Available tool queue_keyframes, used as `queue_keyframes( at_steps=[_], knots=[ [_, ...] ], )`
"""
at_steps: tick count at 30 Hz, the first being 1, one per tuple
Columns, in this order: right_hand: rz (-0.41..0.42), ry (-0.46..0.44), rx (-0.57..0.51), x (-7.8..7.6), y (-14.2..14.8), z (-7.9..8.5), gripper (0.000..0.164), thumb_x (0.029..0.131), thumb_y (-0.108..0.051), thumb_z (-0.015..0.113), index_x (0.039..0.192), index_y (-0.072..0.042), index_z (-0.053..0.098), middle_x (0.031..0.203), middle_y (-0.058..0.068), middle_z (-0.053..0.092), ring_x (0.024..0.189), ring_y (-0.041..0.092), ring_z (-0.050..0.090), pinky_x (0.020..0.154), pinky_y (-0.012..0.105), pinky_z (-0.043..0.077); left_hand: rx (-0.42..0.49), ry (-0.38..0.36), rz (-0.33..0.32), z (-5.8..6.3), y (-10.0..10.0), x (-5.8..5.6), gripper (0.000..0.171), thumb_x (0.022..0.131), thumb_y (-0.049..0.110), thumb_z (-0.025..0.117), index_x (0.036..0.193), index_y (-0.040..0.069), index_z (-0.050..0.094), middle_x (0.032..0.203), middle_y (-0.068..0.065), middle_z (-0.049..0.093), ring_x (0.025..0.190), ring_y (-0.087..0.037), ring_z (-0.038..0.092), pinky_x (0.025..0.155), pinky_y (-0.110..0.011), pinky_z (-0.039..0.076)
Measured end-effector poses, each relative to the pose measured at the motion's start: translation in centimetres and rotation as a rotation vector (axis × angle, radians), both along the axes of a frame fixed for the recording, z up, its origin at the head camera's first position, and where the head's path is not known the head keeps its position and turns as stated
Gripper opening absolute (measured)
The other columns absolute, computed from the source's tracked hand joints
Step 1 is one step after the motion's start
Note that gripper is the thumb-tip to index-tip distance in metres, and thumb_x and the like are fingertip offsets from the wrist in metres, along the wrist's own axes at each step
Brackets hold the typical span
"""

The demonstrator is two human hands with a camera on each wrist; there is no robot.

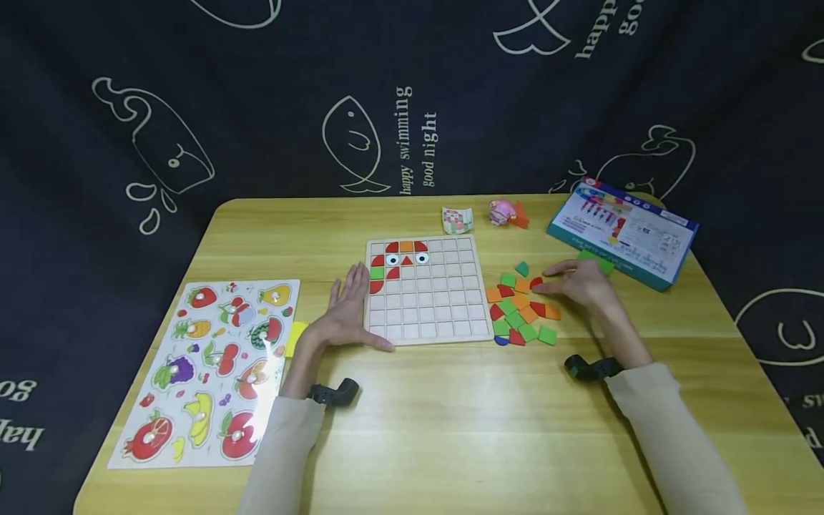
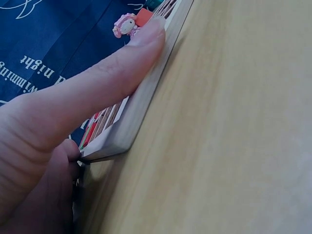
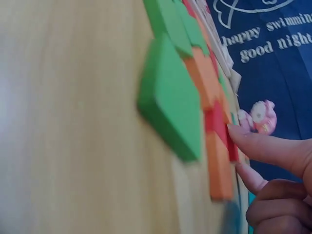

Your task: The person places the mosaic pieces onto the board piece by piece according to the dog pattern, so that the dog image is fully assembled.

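Left hand steadies a gridded board while the right reaches into loose tiles at three o'clock

Twelve o'clock here is the far side of the table. The pale gridded board lies flat at the clock's centre. The left hand rests along it from nine to seven o'clock, its fingers extended and the thumb spread well away from them; the left wrist view shows that thumb lying on the near rim. In the board's eleven o'clock part sit red, orange and green pieces, plus two eye tiles with a red triangle between them

At three o'clock, just beside the board, lie the loose tiles, some overlapping. At their two o'clock edge, the right hand has thumb and index fingertips on either side of a red piece, other fingers curled; whether the tips have tightened into a pinch, I cannot tell. A green block lies just behind that hand

Further out, a boxed set lies between two and three o'clock, a pink figurine stands beside an orange block between one and two, and a small card lies nearer twelve. The fruit puzzle sheet lies at eight o'clock, near the left forearm
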State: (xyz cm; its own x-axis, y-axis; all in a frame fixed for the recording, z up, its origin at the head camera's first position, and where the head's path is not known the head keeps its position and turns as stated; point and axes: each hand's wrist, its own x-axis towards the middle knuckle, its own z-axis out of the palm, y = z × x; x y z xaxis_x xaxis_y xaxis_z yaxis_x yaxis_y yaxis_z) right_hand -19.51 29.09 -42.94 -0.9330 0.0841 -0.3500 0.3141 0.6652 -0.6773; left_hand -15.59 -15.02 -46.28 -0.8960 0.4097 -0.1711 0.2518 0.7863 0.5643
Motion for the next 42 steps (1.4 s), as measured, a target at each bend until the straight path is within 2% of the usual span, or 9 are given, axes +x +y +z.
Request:
queue_keyframes(
  at_steps=[9, 16, 21, 24, 28, 31, 34, 37, 42],
  knots=[
    [0.057, -0.007, -0.008, -0.8, -0.7, 0.1, 0.047, 0.081, -0.025, 0.077, 0.124, -0.01, 0.064, 0.066, -0.005, 0.037, 0.057, 0.014, 0.034, 0.056, 0.027, 0.027, -0.01, -0.005, 0.006, 0.1, -0.1, -0.1, 0.153, 0.052, 0.069, 0.083, 0.153, 0.01, -0.015, 0.162, -0.008, -0.021, 0.15, -0.025, -0.022, 0.12, -0.055, -0.014],
    [0.022, -0.003, 0.025, -1.2, -0.9, -0.2, 0.048, 0.079, -0.031, 0.079, 0.117, -0.005, 0.063, 0.063, -0.005, 0.039, 0.06, 0.016, 0.037, 0.059, 0.029, 0.03, 0.001, -0.001, 0.008, 0.2, -0.4, -0.2, 0.151, 0.053, 0.065, 0.084, 0.154, 0.01, -0.015, 0.162, -0.009, -0.021, 0.15, -0.027, -0.022, 0.12, -0.056, -0.014],
    [0.076, 0.061, 0.051, -1.1, -1.5, 0.4, 0.044, 0.082, -0.034, 0.076, 0.114, -0.005, 0.066, 0.063, -0.003, 0.038, 0.057, 0.016, 0.036, 0.051, 0.028, 0.028, -0.002, -0.005, 0.013, 0.2, -0.4, -0.3, 0.152, 0.053, 0.066, 0.084, 0.153, 0.011, -0.015, 0.162, -0.008, -0.022, 0.15, -0.025, -0.022, 0.12, -0.054, -0.014],
    [0.141, 0.111, -0.003, -1.1, -4.5, 1.5, 0.04, 0.082, -0.033, 0.076, 0.113, -0.008, 0.069, 0.058, -0.002, 0.036, 0.051, 0.016, 0.035, 0.045, 0.028, 0.025, -0.004, -0.006, 0.015, 0.1, -0.4, -0.3, 0.152, 0.053, 0.067, 0.084, 0.153, 0.01, -0.015, 0.162, -0.008, -0.021, 0.15, -0.024, -0.022, 0.121, -0.053, -0.013],
    [0.256, 0.139, -0.082, -1.0, -11.9, 2.5, 0.029, 0.077, -0.029, 0.082, 0.101, -0.016, 0.075, 0.056, -0.002, 0.037, 0.049, 0.016, 0.031, 0.043, 0.027, 0.022, -0.003, -0.004, 0.011, 0.0, -0.1, -0.4, 0.152, 0.053, 0.066, 0.084, 0.154, 0.01, -0.015, 0.162, -0.008, -0.02, 0.15, -0.024, -0.021, 0.121, -0.053, -0.013],
    [0.326, 0.138, -0.118, -1.0, -17.5, 2.1, 0.023, 0.073, -0.026, 0.085, 0.091, -0.016, 0.076, 0.06, -0.003, 0.041, 0.051, 0.014, 0.031, 0.047, 0.025, 0.024, -0.003, -0.003, 0.007, -0.1, 0.0, -0.4, 0.151, 0.054, 0.066, 0.084, 0.154, 0.01, -0.015, 0.162, -0.008, -0.019, 0.15, -0.024, -0.021, 0.121, -0.053, -0.013],
    [0.332, 0.137, -0.122, -1.1, -21.5, 1.2, 0.023, 0.069, -0.023, 0.087, 0.086, -0.012, 0.076, 0.065, -0.004, 0.051, 0.056, 0.012, 0.036, 0.051, 0.024, 0.029, 0.004, -0.004, 0.003, 0.0, 0.1, -0.4, 0.15, 0.054, 0.066, 0.084, 0.154, 0.011, -0.015, 0.162, -0.008, -0.019, 0.15, -0.023, -0.021, 0.121, -0.054, -0.013],
    [0.294, 0.142, -0.104, -1.2, -23.5, 0.5, 0.025, 0.066, -0.02, 0.089, 0.085, -0.011, 0.075, 0.069, 0.0, 0.059, 0.058, 0.012, 0.042, 0.05, 0.024, 0.034, -0.002, -0.004, 0.001, 0.0, 0.1, -0.3, 0.15, 0.054, 0.066, 0.083, 0.153, 0.011, -0.015, 0.162, -0.007, -0.02, 0.15, -0.023, -0.021, 0.121, -0.053, -0.013],
    [0.31, 0.171, -0.128, -1.4, -24.0, 0.0, 0.024, 0.067, -0.018, 0.088, 0.089, -0.014, 0.078, 0.097, 0.003, 0.072, 0.061, 0.013, 0.044, 0.052, 0.024, 0.034, -0.009, -0.007, 0.012, -0.1, -0.1, -0.2, 0.15, 0.055, 0.065, 0.084, 0.153, 0.011, -0.015, 0.162, -0.008, -0.021, 0.15, -0.023, -0.021, 0.121, -0.053, -0.013]
  ],
)
